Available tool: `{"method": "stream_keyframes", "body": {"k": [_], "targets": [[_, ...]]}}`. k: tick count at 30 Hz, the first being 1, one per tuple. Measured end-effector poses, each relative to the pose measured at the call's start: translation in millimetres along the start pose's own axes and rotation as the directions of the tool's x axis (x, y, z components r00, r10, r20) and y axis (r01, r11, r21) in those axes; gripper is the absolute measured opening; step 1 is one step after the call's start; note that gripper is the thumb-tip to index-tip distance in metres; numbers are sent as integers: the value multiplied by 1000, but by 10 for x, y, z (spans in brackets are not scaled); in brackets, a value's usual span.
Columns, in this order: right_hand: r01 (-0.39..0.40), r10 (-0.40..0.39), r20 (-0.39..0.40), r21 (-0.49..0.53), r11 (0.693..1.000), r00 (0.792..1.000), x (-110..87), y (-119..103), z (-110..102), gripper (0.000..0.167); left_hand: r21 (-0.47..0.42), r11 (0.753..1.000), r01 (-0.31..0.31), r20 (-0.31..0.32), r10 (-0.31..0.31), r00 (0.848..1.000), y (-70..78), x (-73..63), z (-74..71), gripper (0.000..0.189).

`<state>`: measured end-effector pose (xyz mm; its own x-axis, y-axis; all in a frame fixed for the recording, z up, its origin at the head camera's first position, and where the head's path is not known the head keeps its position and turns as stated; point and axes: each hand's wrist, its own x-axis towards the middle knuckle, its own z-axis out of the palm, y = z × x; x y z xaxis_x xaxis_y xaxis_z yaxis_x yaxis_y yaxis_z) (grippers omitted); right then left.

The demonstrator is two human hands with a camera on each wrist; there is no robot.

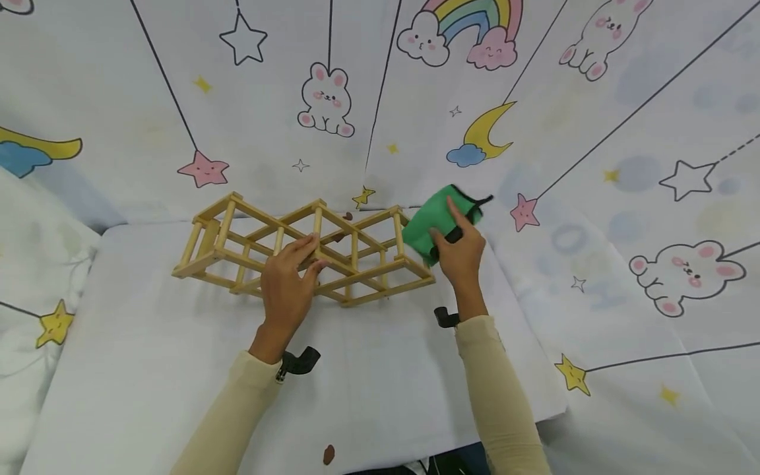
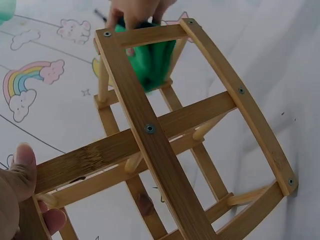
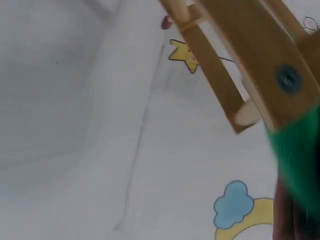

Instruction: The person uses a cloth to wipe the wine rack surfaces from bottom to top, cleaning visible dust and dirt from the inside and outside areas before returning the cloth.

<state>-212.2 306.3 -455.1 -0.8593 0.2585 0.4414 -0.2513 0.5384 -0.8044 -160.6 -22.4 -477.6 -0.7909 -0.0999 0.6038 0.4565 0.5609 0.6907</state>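
A slatted wooden rack (image 1: 354, 251) of pale bars and round posts, like a folding bottle rack, stands stretched out across the table. My left hand (image 1: 287, 280) grips it near the middle; in the left wrist view, the thumb (image 2: 25, 165) lies against the end of a bar. At the rack's right end, my right hand (image 1: 463, 257) holds a green cloth (image 1: 430, 221) with black edging, its index finger stretched along it. In the right wrist view the cloth (image 3: 297, 155) is blurred and overlaps a bar with a round metal rivet (image 3: 288, 78).
White cloth covers the table (image 1: 368, 382). Behind it and to the right hangs a white backdrop printed with rabbits (image 1: 326, 99), stars and a rainbow (image 1: 475, 20). A small brown spot (image 1: 329, 454) shows near the front edge.
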Motion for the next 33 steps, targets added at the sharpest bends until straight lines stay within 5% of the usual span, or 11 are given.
{"method": "stream_keyframes", "body": {"k": [3, 5, 8, 11, 15, 18, 22, 26, 33], "targets": [[-2, 21, -228, 86, 996, 973, -38, -115, 20, 66, 23, 1000, 11, -1, -11, 1000, 0, 18, 0, 54], [47, 13, -281, 205, 978, 960, -153, -224, -3, 64, 48, 999, 9, -2, -9, 1000, 9, 22, -12, 54], [121, -54, -212, 321, 939, 976, -441, -339, -66, 59, 91, 995, -35, -25, 37, 999, 54, 12, -88, 55], [135, -127, -46, 367, 920, 991, -705, -337, -13, 57, 146, 988, -57, -126, 75, 989, 37, 29, -400, 57], [18, -38, 97, 207, 978, 995, -889, -159, 64, 59, 189, 981, 42, -176, -8, 984, -158, 101, -952, 62], [-105, 104, 55, 26, 994, 993, -987, -20, 27, 58, 171, 981, 89, -53, -82, 995, -358, 123, -1192, 61], [-81, 82, -5, 72, 994, 997, -1048, -21, 2, 59, 113, 988, 102, 78, -111, 991, -546, 91, -1290, 56], [59, -65, 23, 187, 980, 998, -976, -129, 164, 61, 95, 988, 125, 73, -132, 989, -628, 70, -1300, 55], [-15, 10, -108, -39, 999, 994, -986, 169, 215, 60, 55, 992, 112, 67, -115, 991, -660, 49, -1260, 54]]}}
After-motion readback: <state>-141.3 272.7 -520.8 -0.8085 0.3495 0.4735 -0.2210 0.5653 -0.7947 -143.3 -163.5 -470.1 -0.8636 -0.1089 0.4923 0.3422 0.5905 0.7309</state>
